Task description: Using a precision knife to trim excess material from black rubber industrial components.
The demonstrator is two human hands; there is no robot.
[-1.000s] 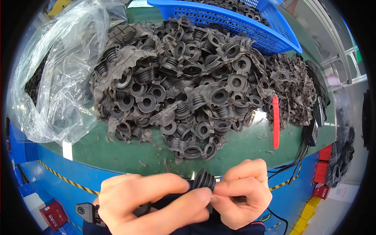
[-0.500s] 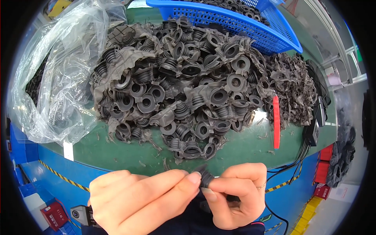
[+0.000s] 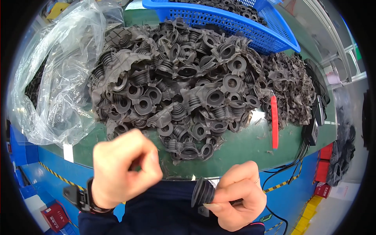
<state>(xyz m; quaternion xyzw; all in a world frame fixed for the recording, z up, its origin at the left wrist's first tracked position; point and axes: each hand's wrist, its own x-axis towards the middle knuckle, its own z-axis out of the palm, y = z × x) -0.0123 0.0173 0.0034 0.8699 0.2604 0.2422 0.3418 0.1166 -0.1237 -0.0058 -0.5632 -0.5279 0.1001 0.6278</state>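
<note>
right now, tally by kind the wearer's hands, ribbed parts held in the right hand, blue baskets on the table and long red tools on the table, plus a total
Hands: 2, left hand and right hand
Held ribbed part: 1
Blue basket: 1
Long red tool: 1
Total: 5

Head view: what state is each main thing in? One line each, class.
Ribbed part: pinched, rim facing left
Right hand: closed on the part
Left hand: curled, apart from the part
Heap: untidy, ragged sheeting attached
Scraps: piled
Basket: holding dark parts
Bag: crumpled
Red tool: lying unheld
</note>
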